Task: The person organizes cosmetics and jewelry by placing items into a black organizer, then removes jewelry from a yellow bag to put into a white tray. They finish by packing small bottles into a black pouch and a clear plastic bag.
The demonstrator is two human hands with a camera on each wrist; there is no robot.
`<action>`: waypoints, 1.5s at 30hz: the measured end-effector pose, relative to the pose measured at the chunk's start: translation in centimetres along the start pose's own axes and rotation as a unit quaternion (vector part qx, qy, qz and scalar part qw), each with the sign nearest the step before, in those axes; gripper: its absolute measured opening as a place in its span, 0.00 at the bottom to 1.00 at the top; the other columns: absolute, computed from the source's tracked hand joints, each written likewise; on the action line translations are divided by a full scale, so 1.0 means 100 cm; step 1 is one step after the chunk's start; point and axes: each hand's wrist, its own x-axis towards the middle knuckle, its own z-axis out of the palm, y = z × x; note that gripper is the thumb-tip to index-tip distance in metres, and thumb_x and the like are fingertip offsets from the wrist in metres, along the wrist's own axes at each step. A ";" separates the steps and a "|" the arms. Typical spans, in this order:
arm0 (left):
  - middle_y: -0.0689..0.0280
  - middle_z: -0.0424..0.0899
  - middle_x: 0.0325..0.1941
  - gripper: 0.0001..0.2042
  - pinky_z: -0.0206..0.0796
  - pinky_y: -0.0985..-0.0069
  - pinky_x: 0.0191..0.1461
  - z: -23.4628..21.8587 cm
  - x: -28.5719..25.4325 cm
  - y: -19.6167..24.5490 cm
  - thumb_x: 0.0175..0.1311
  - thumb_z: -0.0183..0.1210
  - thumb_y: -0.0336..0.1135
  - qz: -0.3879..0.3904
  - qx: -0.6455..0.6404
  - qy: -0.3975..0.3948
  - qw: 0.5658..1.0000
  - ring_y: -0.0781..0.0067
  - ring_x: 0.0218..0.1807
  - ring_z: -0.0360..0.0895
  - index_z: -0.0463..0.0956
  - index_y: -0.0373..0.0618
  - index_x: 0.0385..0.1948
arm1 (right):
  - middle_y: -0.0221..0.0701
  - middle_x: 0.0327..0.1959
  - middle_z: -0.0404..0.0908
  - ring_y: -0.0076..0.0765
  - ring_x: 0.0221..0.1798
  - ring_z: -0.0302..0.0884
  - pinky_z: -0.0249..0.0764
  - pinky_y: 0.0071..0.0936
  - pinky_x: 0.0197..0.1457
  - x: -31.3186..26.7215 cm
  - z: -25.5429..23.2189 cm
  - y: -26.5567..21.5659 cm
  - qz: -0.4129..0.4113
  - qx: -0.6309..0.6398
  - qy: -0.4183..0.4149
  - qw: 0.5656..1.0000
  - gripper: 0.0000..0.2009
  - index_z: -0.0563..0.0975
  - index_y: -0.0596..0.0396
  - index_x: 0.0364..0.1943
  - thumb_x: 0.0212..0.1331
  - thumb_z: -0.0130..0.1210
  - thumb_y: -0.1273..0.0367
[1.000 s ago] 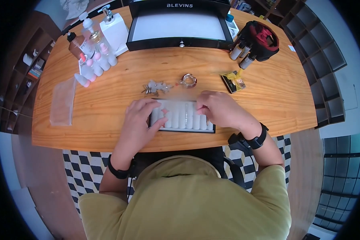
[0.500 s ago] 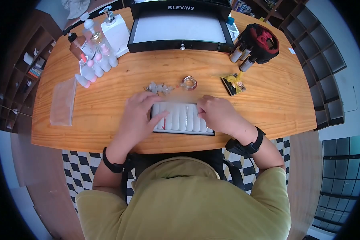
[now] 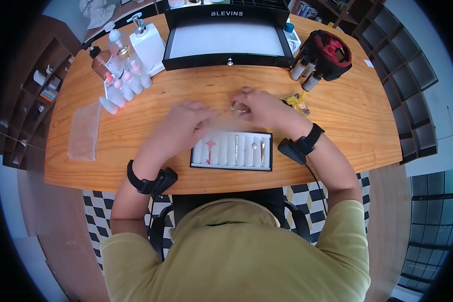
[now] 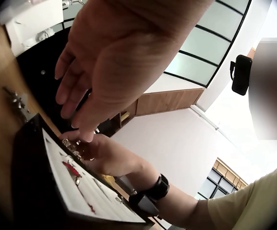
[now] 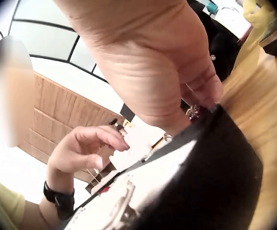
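In the head view a black-rimmed tray (image 3: 230,169) with white padded rolls holds a red knotted piece (image 3: 209,151), a thin silver chain (image 3: 236,147), a small round piece (image 3: 254,146) and a gold piece (image 3: 262,151). My right hand (image 3: 272,111) grips shiny ring-shaped jewellery (image 3: 239,108) behind the tray; its fingers curl round the jewellery (image 4: 72,147) in the left wrist view. My left hand (image 3: 178,128) hovers over the tray's back left, fingers relaxed and apart, nothing visible in them. A silver ornament (image 4: 17,103) lies on the table beside the tray, hidden in the head view.
An open black drawer (image 3: 229,59) stands at the back. Bottles (image 3: 101,59) and pink-tipped pieces (image 3: 128,83) are at the left, above a flat pinkish pouch (image 3: 84,132). At the right are a black-and-red bag (image 3: 328,55), small bottles (image 3: 312,81) and a yellow-ribboned item (image 3: 299,104).
My right hand has left the tray's right end and moved back and left to the ring-shaped jewellery, taking hold of it. My left hand has moved back and right, uncovering the tray's left part.
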 end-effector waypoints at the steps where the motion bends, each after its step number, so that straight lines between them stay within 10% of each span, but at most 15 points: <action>1: 0.62 0.80 0.39 0.13 0.64 0.64 0.51 0.001 0.000 0.004 0.49 0.66 0.31 0.020 -0.002 0.000 1.000 0.58 0.43 0.75 0.79 0.45 0.39 | 0.41 0.45 0.76 0.49 0.47 0.75 0.73 0.36 0.49 -0.002 -0.004 0.001 -0.012 0.011 0.003 1.000 0.22 0.75 0.54 0.49 0.46 0.66 0.69; 9: 0.66 0.78 0.38 0.10 0.63 0.64 0.49 0.035 0.014 0.020 0.50 0.63 0.28 0.159 -0.022 -0.026 0.987 0.60 0.46 0.73 0.80 0.47 0.36 | 0.40 0.40 0.76 0.48 0.45 0.75 0.72 0.36 0.46 -0.049 -0.042 -0.026 -0.027 0.095 0.011 0.995 0.23 0.75 0.54 0.49 0.45 0.68 0.69; 15: 0.65 0.76 0.36 0.09 0.64 0.65 0.48 0.026 0.041 0.021 0.49 0.63 0.29 0.052 -0.115 -0.204 0.971 0.59 0.46 0.73 0.78 0.46 0.33 | 0.40 0.40 0.76 0.52 0.45 0.74 0.71 0.39 0.45 -0.075 -0.035 -0.036 -0.025 0.109 -0.024 0.993 0.23 0.74 0.54 0.48 0.44 0.67 0.70; 24: 0.62 0.76 0.35 0.07 0.65 0.64 0.48 0.031 0.072 0.016 0.46 0.63 0.27 0.243 0.051 -0.294 0.923 0.57 0.47 0.73 0.77 0.44 0.29 | 0.38 0.42 0.75 0.46 0.43 0.76 0.76 0.34 0.41 -0.088 -0.043 -0.048 0.007 0.154 -0.001 0.988 0.23 0.74 0.54 0.50 0.46 0.66 0.72; 39: 0.67 0.70 0.30 0.00 0.67 0.65 0.38 0.027 0.039 0.011 0.56 0.53 0.29 0.212 0.037 -0.175 0.961 0.63 0.38 0.74 0.71 0.46 0.27 | 0.39 0.42 0.75 0.45 0.42 0.77 0.76 0.33 0.42 -0.092 -0.041 -0.048 0.032 0.154 0.010 0.987 0.23 0.74 0.56 0.50 0.47 0.67 0.72; 45: 0.68 0.69 0.30 0.02 0.70 0.72 0.34 0.024 0.041 0.023 0.55 0.52 0.30 0.360 0.156 -0.161 0.906 0.69 0.36 0.74 0.70 0.46 0.29 | 0.39 0.43 0.76 0.44 0.42 0.78 0.77 0.32 0.43 -0.090 -0.045 -0.047 0.039 0.147 0.028 0.988 0.23 0.74 0.57 0.51 0.48 0.67 0.71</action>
